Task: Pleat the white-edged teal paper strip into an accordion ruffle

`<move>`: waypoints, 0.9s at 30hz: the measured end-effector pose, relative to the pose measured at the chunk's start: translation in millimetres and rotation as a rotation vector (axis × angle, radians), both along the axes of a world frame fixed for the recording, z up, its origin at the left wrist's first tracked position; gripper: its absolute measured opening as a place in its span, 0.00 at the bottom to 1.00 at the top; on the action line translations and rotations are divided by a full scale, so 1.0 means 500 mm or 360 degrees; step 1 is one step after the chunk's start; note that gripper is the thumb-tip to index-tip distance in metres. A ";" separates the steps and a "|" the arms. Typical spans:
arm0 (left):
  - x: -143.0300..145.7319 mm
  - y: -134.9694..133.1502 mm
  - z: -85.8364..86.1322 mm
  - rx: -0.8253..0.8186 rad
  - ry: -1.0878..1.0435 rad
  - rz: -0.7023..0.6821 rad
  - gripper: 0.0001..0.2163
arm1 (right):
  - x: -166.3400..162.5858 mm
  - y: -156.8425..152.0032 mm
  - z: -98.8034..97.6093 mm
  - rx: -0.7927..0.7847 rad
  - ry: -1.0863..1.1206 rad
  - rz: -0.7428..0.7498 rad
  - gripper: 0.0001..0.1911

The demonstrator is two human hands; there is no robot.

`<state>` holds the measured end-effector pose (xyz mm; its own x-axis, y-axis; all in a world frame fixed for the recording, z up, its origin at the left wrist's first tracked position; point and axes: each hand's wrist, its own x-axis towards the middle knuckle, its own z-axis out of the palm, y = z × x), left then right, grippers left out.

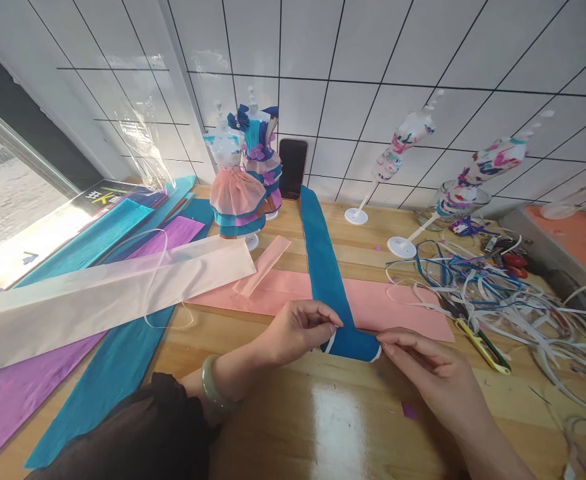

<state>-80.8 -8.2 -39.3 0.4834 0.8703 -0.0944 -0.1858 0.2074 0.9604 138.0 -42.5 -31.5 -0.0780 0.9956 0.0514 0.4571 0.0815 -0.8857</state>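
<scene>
A long teal crepe-paper strip [325,267] runs from the back of the wooden table [353,413] toward me, crossing a pink paper sheet [403,303]. My left hand [297,330] pinches the strip's near end at its left edge. My right hand [425,370] pinches the same end at its right corner, where a thin white strip edges the teal paper. A green bangle [210,383] sits on my left wrist.
White, purple and teal paper strips [73,307] lie at left. Two dressed mini mannequins [245,180] and a phone [293,168] stand at the back; two bare mannequin forms [407,143] lean at right. Tangled tape scraps [513,293] and yellow snips [483,347] lie right.
</scene>
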 end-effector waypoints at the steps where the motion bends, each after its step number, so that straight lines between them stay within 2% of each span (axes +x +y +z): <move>1: 0.000 0.000 0.001 0.0016 0.0002 0.0004 0.07 | -0.001 0.000 0.000 0.0010 -0.0004 0.0011 0.06; 6: 0.003 -0.002 0.004 0.0098 0.0021 0.0048 0.05 | -0.003 -0.001 0.001 0.0075 -0.0034 0.0026 0.07; 13: 0.006 -0.006 0.012 0.0085 0.0085 0.0096 0.05 | -0.001 -0.003 0.000 0.0136 -0.0105 0.0071 0.07; 19: 0.001 -0.007 0.025 0.0051 0.0127 0.0053 0.09 | -0.012 -0.009 0.008 0.0170 -0.0084 0.0034 0.07; 27: 0.014 -0.008 0.004 0.0114 0.0189 0.0156 0.10 | -0.012 -0.011 0.006 0.0203 -0.0115 0.0122 0.07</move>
